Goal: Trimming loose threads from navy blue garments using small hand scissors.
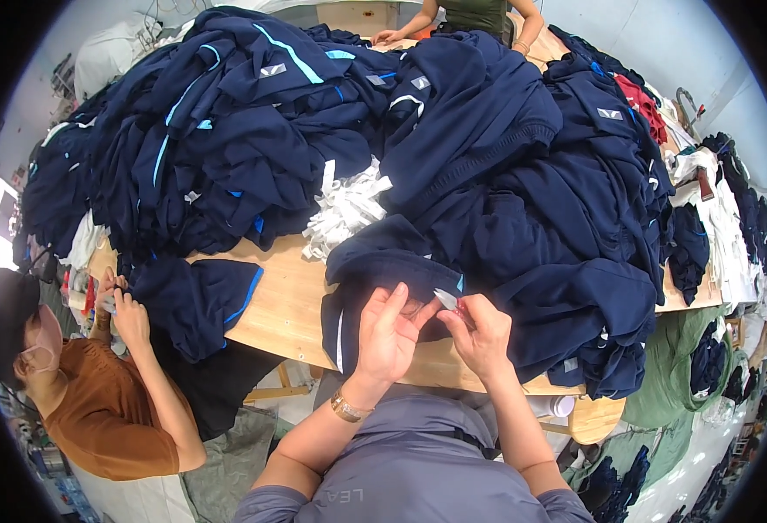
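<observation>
Both hands work at the table edge: the left hand spreads its fingers on a navy garment, the right hand pinches what looks like a small tag. Soft, limp cloth; best gripped by its hem.

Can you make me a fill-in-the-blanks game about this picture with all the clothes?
1. The big heap of clothes on the table is mostly dark ____.
2. The right hand pinches a small ____ tag.
3. The left hand has a gold ____ on its wrist.
4. The person in the ____ top works at the table's left side.

Missing words: blue; white; watch; brown
</observation>
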A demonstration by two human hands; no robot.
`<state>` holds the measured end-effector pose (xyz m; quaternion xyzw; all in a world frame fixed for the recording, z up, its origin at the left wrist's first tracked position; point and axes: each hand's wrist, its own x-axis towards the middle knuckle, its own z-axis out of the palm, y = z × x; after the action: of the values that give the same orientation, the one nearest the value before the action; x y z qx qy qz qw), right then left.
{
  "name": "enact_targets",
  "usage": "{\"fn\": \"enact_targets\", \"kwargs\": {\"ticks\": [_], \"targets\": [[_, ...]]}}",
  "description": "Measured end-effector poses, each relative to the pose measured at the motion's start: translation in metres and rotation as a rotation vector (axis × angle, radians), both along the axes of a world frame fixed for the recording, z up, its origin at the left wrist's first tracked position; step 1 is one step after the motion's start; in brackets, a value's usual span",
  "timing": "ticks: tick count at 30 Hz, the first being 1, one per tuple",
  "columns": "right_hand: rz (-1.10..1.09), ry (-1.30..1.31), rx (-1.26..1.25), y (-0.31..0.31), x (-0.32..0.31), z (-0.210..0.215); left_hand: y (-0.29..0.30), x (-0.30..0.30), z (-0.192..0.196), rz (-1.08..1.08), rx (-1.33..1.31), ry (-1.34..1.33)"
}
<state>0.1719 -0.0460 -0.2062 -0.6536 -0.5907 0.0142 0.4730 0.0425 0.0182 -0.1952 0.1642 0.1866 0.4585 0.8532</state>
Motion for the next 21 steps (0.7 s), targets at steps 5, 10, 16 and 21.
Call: {"fn": "enact_targets", "kwargs": {"ticks": [5,10,16,21], "targets": [[0.009,-0.188,0.032,0.003,0.002,-0.003,0.001,-0.004,-0.013,-0.046,0.054,-0.032],[-0.005,-0.259,0.039,0.005,0.004,-0.001,0.000,-0.002,-0.006,-0.038,0.072,-0.011],[0.030,-0.250,0.033,0.006,0.003,0.004,-0.004,-0.003,-0.014,-0.048,0.048,-0.053],[0.034,0.006,0.077,0.007,0.003,-0.001,-0.005,0.001,-0.003,0.026,0.063,0.040]]}}
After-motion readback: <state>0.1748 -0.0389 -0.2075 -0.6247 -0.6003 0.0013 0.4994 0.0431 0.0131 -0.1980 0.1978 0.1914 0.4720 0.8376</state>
